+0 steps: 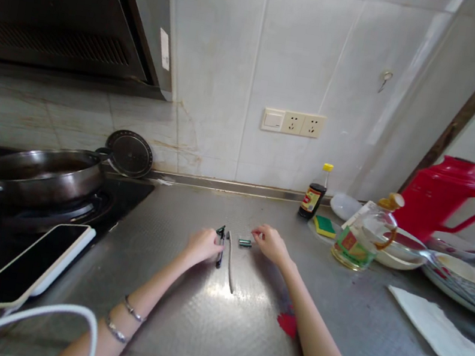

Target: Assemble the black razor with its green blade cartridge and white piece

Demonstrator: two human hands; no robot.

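My left hand (202,246) is closed, its fingertips pinched at a dark, slim stick-like piece (219,259) with a greenish top, on the steel counter. Just right of it lies a thin grey strip (231,265), slightly bent at its upper end. A small green cylinder-like piece (245,243) rests between that strip and my right hand (270,244). The right fingers are curled together beside the green piece, apart from it; what they hold, if anything, is too small to make out.
At left, a phone (29,265) with a white cable lies by the stove, which bears a steel pan (44,176). Toward the right stand a sauce bottle (312,198), a sponge (324,226), an oil jug (359,238), bowls and a red thermos (439,196). A white paper (439,333) lies in front.
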